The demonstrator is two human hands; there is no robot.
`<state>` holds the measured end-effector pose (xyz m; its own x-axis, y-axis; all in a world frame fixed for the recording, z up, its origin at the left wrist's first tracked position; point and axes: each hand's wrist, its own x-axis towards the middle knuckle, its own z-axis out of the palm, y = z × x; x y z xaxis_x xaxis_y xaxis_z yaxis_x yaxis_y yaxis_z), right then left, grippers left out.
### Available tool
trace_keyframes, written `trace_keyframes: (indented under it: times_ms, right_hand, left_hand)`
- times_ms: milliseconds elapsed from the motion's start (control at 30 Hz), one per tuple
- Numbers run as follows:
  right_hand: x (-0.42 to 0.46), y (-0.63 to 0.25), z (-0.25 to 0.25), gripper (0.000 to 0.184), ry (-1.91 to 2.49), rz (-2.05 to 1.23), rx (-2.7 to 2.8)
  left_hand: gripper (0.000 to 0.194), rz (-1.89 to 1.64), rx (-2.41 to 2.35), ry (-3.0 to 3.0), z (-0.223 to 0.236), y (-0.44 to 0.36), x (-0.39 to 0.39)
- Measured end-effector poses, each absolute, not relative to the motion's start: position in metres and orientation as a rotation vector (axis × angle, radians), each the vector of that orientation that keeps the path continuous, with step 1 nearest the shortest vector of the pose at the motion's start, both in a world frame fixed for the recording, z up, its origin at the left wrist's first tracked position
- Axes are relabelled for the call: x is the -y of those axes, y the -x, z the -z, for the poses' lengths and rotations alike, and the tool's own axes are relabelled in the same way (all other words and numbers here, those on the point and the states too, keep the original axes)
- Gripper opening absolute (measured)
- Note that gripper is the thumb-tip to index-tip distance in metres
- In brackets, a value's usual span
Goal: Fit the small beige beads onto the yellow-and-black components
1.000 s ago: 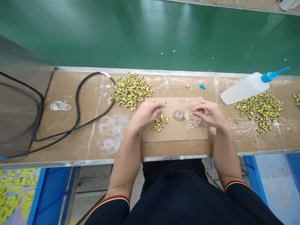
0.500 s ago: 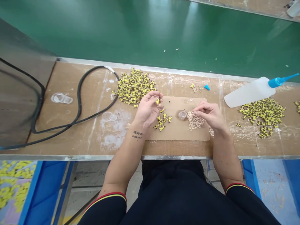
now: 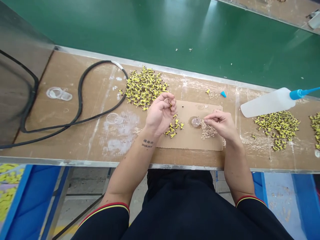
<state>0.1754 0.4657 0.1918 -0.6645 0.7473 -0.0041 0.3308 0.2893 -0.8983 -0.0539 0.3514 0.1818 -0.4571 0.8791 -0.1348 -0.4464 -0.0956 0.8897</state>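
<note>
My left hand (image 3: 160, 112) is raised palm-up over the cardboard sheet (image 3: 190, 140), its fingers curled round a small yellow part. A little cluster of yellow parts (image 3: 173, 126) lies just under it. My right hand (image 3: 220, 123) pinches something tiny at its fingertips, right beside a small clear dish (image 3: 195, 121). A heap of pale pins (image 3: 207, 130) lies beneath that hand.
A big pile of yellow parts (image 3: 145, 87) lies behind my left hand, another pile (image 3: 277, 126) to the right. A white squeeze bottle (image 3: 268, 102) with a blue nozzle lies on its side. A black cable (image 3: 80, 100) loops at the left. The green conveyor belt (image 3: 160, 30) runs behind.
My left hand has lifted off the small cluster with a yellow part and turned palm-up. My right hand has shifted its pinch toward the clear dish.
</note>
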Motion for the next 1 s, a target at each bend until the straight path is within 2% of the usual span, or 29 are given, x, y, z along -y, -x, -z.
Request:
trace_keyframes:
  times_ms: [267, 600, 767, 1000]
  right_hand:
    - [-0.465, -0.171, -0.193, 0.009, 1.013, -1.405, 2.16]
    - [-0.466, -0.171, -0.19, 0.009, 1.014, -1.421, 2.154]
    - [-0.464, -0.177, -0.191, 0.005, 0.912, -1.408, 2.076]
    - [-0.452, -0.177, -0.198, 0.002, 0.635, -1.315, 1.86]
  left_hand:
    - [0.019, -1.789, -1.314, -0.584, -0.176, 0.059, -0.352]
    - [0.023, -1.858, -1.097, -0.497, -0.174, 0.057, -0.352]
    - [0.034, -1.888, -1.028, -0.468, -0.178, 0.054, -0.351]
    - [0.042, -1.722, -0.985, -0.567, -0.186, 0.039, -0.347]
